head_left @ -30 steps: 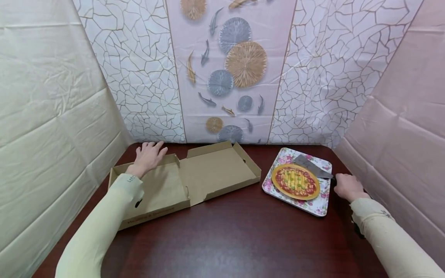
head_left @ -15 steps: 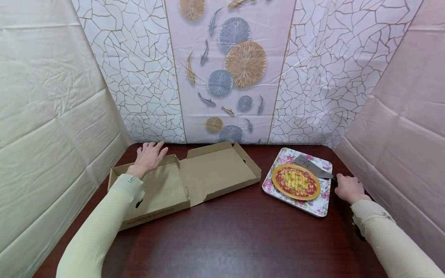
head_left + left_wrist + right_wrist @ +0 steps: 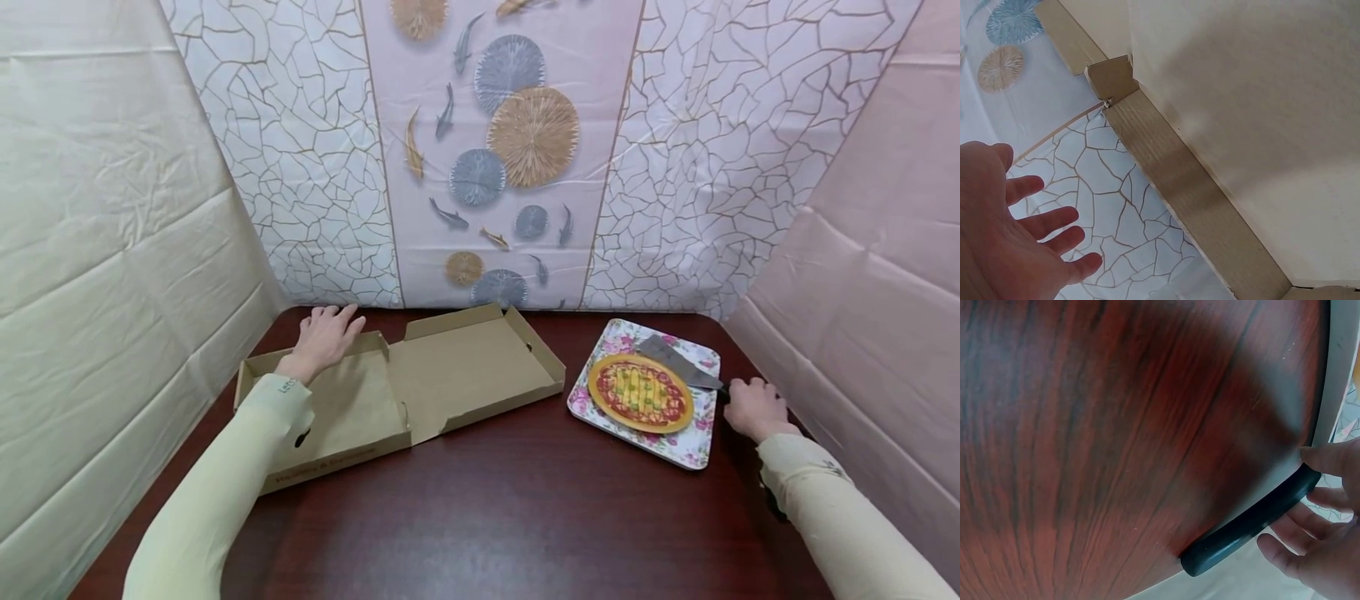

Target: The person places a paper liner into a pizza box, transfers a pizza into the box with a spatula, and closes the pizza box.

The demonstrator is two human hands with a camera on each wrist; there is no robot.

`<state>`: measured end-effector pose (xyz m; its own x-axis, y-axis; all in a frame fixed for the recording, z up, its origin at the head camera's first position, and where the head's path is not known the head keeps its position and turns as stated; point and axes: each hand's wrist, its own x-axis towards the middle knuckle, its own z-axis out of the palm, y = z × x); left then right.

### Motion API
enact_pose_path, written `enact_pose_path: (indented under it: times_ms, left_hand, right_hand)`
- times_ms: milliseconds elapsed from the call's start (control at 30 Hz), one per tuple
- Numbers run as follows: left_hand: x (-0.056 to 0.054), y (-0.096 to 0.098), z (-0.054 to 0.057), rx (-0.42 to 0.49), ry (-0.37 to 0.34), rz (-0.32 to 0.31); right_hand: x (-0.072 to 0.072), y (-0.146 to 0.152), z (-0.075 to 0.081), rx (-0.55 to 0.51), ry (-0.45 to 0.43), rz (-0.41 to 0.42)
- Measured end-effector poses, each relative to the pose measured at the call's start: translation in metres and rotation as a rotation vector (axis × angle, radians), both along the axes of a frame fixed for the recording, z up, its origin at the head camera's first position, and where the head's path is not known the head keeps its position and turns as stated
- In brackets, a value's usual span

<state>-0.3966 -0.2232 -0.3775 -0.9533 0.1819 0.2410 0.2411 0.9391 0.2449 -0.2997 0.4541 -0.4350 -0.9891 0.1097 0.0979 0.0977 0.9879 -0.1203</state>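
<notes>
My left hand [image 3: 321, 342] hovers over the far side of an open cardboard pizza box [image 3: 345, 400], its fingers spread and nothing in them. In the left wrist view those fingers [image 3: 1050, 222] lie beside the box's side wall [image 3: 1179, 181]. At the right, my right hand [image 3: 756, 408] is by the black handle [image 3: 1254, 522] of a pizza server. Its loosely bent fingers [image 3: 1329, 459] are right at the handle, not wrapped round it. The server's metal blade [image 3: 678, 364] lies on a floral tray [image 3: 697, 442], behind a round pizza [image 3: 641, 392].
The box's lid [image 3: 468, 367] lies folded back to the right on the dark red-brown table [image 3: 487, 517]. A patterned cloth [image 3: 502, 208] hangs behind the table, with pale cloth walls [image 3: 112, 233] at both sides.
The right hand's fingers have lifted slightly off the server's handle, and more of the handle's dark end shows. The left hand, box, pizza and tray stay in place; the head view shifts slightly.
</notes>
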Motion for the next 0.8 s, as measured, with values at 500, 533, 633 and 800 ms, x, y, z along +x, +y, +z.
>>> enact_pose_path:
  times_ms: [500, 533, 633, 800]
  left_hand:
    - [-0.001, 0.0044, -0.0007, -0.01, 0.015, -0.038]
    - [-0.0011, 0.0048, -0.0006, -0.013, 0.013, -0.038]
    - [-0.0006, 0.0061, 0.0002, -0.018, 0.015, -0.036]
    - [0.0007, 0.007, 0.0013, -0.019, 0.018, -0.033]
  right_hand:
    - [0.0059, 0.0018, 0.0008, -0.001, -0.04, 0.005]
    - [0.0057, 0.002, 0.0012, 0.008, -0.041, 0.015]
    - [0.0044, 0.0021, 0.0026, 0.029, -0.036, 0.042]
    - [0.0018, 0.0023, 0.0059, 0.029, -0.061, 0.063]
